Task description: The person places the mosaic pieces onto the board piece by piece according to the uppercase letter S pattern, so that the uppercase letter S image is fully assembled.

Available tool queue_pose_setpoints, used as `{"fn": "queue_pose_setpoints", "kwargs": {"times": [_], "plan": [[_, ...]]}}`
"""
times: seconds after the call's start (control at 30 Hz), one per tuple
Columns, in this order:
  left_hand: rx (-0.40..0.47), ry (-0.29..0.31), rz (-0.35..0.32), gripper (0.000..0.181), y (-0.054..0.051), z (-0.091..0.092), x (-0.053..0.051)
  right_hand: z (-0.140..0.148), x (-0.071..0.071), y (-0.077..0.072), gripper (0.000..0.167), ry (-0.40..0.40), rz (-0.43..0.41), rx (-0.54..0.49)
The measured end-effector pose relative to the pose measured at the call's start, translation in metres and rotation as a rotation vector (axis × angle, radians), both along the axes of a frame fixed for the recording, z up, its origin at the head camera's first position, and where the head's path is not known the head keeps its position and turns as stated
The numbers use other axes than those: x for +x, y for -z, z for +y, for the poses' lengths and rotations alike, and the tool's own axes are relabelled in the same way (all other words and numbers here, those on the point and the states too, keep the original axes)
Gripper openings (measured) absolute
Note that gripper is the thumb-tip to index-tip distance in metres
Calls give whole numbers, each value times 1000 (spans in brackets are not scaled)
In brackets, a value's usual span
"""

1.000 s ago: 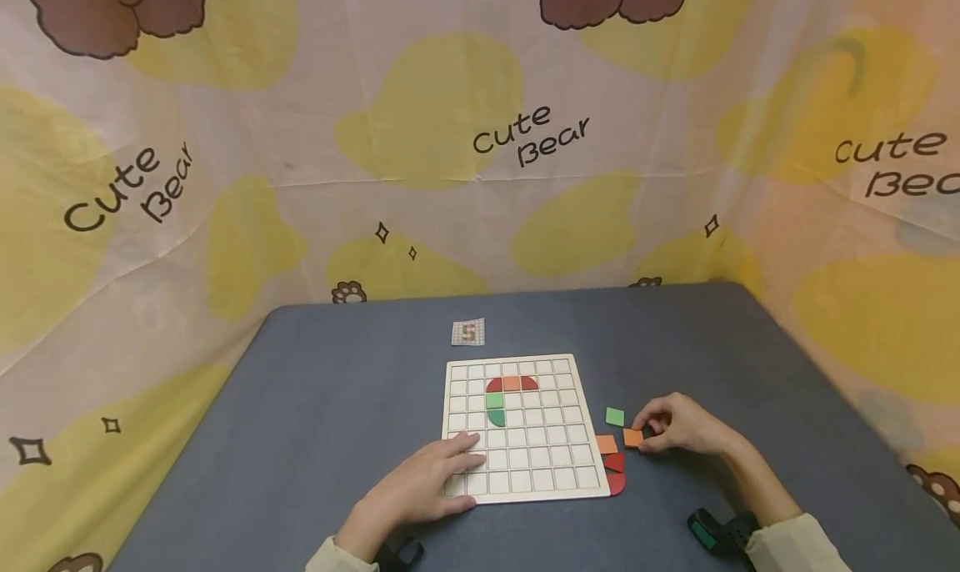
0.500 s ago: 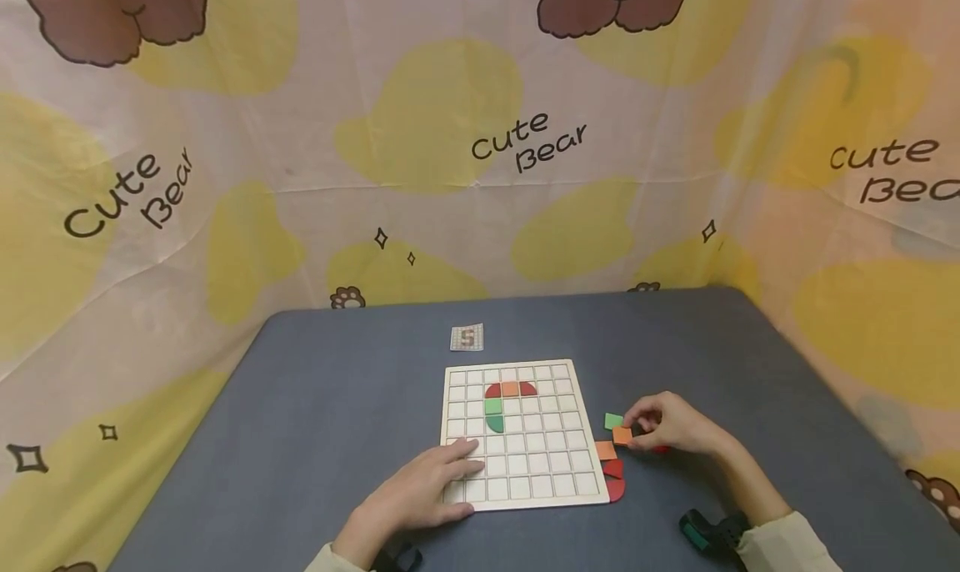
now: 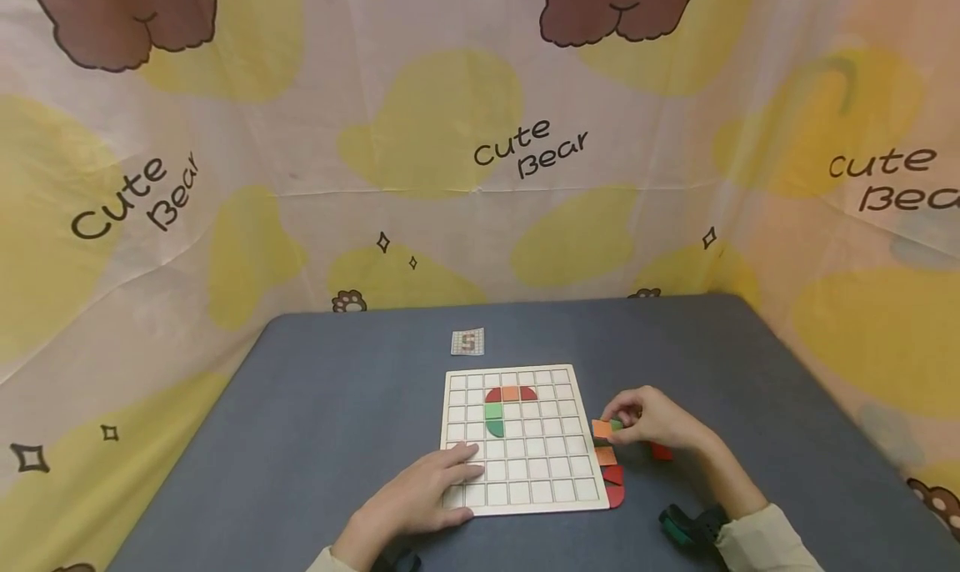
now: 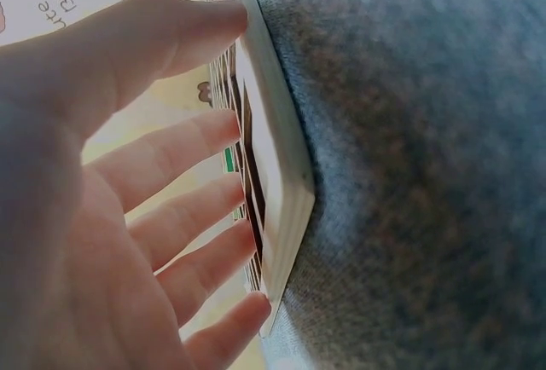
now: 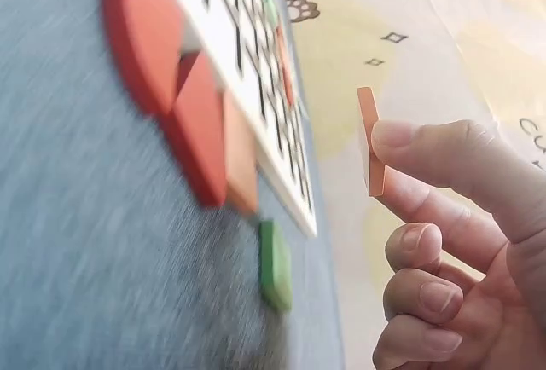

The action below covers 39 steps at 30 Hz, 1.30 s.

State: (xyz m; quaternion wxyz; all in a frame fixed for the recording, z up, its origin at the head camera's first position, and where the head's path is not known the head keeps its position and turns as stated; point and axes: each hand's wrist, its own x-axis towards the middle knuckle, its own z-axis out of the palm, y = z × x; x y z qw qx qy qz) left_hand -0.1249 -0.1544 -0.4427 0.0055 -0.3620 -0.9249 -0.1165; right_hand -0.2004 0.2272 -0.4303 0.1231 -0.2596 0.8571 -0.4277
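My right hand (image 3: pixel 660 418) pinches an orange square tile (image 3: pixel 602 429) between thumb and forefinger, near the right edge of a white grid board (image 3: pixel 536 476). The right wrist view shows this tile (image 5: pixel 371 141) edge-on, held off the table. With fingers spread and straight, my left hand (image 3: pixel 423 493) rests on the board's left front part. Set in the grid are two red rounded tiles (image 3: pixel 528 393) with an orange tile (image 3: pixel 510 393) between them, then a light green tile (image 3: pixel 492 410) and a dark green rounded one (image 3: pixel 495 428) below.
Along the board's right edge lie another orange tile (image 3: pixel 605 456) and red pieces (image 3: pixel 615 495). A green tile (image 5: pixel 275 266) lies on the blue-grey cloth (image 3: pixel 337 388), and a red piece (image 3: pixel 662 452) is under the right wrist. Behind the board is a small pattern card (image 3: pixel 468 342).
My right hand has carried the orange tile leftward, over the green tile and close to the board's edge. A red piece has come into sight behind it. The left hand stays in place.
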Motion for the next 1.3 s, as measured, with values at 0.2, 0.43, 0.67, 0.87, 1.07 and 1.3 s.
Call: {"fn": "queue_pose_setpoints", "kwargs": {"times": [0.2, 0.43, 0.67, 0.87, 1.07, 1.3], "plan": [[-6, -3, -8, 48, 1, 0, 1, -14, -2, -2, 24, -2, 13, -4], [-3, 7, 8, 48, 1, 0, 2, -27, -4, -4, 22, 2, 20, -25], [-12, -33, -47, 49, 1, 1, 1, -42, -7, -3, 19, -19, 48, -25], [-10, -29, -42, 49, 2, 1, 1, -58, -10, -2, 22, -26, 52, -54], [-12, -27, -51, 49, 2, 2, 0, -68, -13, -1, 19, -40, 33, -62], [-12, -34, -59, 50, -1, 2, -1, -81, -21, 5, 20, -33, -2, -60]]}}
